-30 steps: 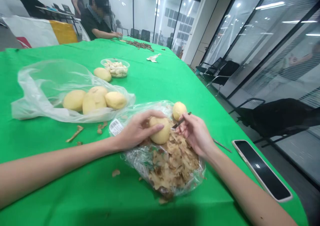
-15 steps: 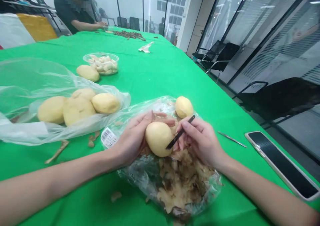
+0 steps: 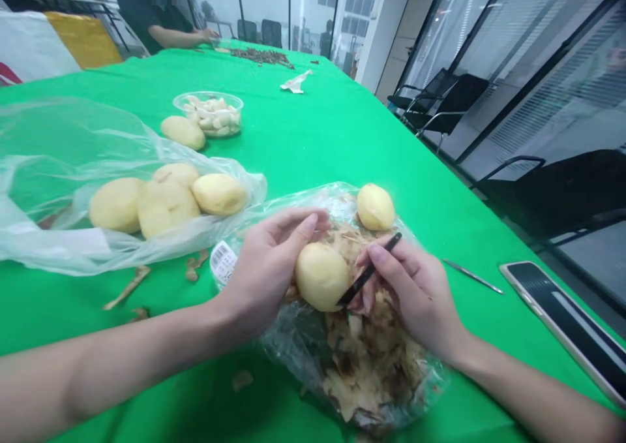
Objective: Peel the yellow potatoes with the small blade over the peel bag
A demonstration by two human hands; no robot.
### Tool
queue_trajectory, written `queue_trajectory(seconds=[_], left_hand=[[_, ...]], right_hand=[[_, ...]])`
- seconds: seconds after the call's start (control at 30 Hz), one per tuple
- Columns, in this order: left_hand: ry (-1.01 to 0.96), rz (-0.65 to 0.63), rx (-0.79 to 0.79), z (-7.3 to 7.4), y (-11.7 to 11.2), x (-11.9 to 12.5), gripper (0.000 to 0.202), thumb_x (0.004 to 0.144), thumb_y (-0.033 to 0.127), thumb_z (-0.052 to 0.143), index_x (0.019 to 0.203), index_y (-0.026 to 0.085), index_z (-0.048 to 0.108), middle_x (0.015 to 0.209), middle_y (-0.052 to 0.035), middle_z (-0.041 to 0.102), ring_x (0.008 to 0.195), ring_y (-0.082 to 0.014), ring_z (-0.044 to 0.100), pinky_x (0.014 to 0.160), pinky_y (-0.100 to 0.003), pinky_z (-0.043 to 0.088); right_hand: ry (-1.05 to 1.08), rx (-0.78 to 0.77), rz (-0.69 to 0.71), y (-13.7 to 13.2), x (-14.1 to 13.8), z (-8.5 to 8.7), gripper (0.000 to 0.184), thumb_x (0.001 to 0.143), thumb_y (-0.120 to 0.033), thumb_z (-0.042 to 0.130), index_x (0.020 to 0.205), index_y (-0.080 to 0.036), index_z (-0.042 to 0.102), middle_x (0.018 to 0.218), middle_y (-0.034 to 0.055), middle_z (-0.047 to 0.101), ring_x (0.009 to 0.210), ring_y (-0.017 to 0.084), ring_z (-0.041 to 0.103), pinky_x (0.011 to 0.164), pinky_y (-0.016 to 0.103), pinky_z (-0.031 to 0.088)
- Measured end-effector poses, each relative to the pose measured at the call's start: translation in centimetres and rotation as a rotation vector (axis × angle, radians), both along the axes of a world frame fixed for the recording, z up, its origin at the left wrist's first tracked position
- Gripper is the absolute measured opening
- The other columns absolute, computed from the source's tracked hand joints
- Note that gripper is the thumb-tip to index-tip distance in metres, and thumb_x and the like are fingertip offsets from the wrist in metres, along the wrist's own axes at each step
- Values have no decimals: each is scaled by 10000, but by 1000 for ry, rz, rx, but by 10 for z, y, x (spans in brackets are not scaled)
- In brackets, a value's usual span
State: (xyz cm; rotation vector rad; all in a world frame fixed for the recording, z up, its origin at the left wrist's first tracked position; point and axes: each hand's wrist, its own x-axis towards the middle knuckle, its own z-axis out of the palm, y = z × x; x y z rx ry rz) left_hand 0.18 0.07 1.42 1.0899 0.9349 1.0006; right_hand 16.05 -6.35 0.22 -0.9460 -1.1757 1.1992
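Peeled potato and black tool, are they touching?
Touching: the head view shows the black tool meeting the peeled potato at its lower right.

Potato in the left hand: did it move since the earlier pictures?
Yes, the potato came slightly nearer the camera, judged against the metal tool lying on the table.

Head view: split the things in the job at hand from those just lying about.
In use: left hand holding a peeled potato; right hand holding a thin black tool; peelings in a plastic bag.
Lying about: smartphone; slender metal tool; bagged potatoes; clear bowl.
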Motion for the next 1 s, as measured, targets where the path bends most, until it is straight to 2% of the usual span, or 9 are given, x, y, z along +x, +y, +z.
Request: queue_trajectory(seconds=[0.1, 0.27, 0.37, 0.47, 0.57, 0.63, 0.73, 0.9, 1.0], left_hand=[[-5, 44, 79, 1, 1, 0, 222, 751, 316, 763, 931, 200, 704, 1013, -24, 713, 972, -202, 639, 791, -268, 507], [65, 54, 98, -1, 3, 4, 307, 835, 458, 649, 710, 179, 624, 744, 5, 644, 715, -157, 603, 645, -252, 488], [87, 85, 163, -3, 4, 8, 455, 893, 515, 541, 610, 163, 592, 831, -38, 680, 840, -197, 636, 756, -292, 508], [37, 63, 94, -6, 0, 9, 386, 921, 480, 515, 837, 141, 680, 1005, -91, 708, 979, -241, 647, 870, -354, 503], [-26, 6, 99, -10, -7, 6, 350, 954, 453, 469, 1076, 164, 624, 1134, -93, 675, 1047, -236, 634, 908, -367, 494], [20, -23, 260, -10, -9, 3, 360, 963, 498, 435, 1030, 190, 609, 1095, -63, 664, 1049, -218, 620, 912, -343, 484], [222, -96, 473, -5, -5, 0, 470, 927, 593, 438, 816, 175, 623, 846, -34, 652, 842, -184, 618, 783, -297, 492], [275, -104, 333, 2, 3, 0, 622, 927, 646, 358, 726, 156, 683, 703, -46, 670, 687, -174, 627, 639, -271, 510], [203, -220, 277, -7, 3, -2, 686, 935, 680, 243, 1008, 179, 707, 885, -73, 723, 835, -219, 671, 752, -331, 544]], right_hand=[[-2, 5, -4, 1, -2, 0, 205, 955, -337, 542, 798, -218, 602, 479, -42, 648, 406, 130, 639, 425, 218, 533], [-34, 18, -29, 0, -4, 3, 225, 951, -347, 543, 778, -211, 589, 456, -45, 632, 397, 124, 633, 416, 204, 520], [-64, -14, -65, 0, -3, 7, 224, 950, -351, 543, 789, -200, 582, 450, -46, 622, 408, 127, 635, 445, 214, 536], [-88, -14, -117, 1, -2, 8, 226, 944, -346, 554, 778, -193, 577, 472, -39, 632, 407, 115, 622, 450, 205, 533], [-92, -10, -157, 2, -1, 8, 233, 940, -335, 560, 758, -192, 569, 500, -32, 647, 406, 98, 608, 435, 182, 509], [-88, -22, -163, 1, -1, 8, 232, 939, -330, 562, 754, -191, 569, 493, -33, 642, 405, 94, 603, 435, 176, 501], [-69, -36, -146, 0, -2, 8, 226, 938, -329, 565, 758, -192, 575, 478, -36, 631, 412, 101, 607, 450, 187, 505], [-1, -55, -107, 0, -2, 5, 212, 932, -338, 578, 787, -188, 606, 502, -28, 641, 457, 126, 643, 484, 221, 526], [74, -78, -150, 3, 0, 4, 207, 916, -345, 606, 794, -181, 636, 505, -23, 644, 465, 123, 647, 483, 210, 522]])
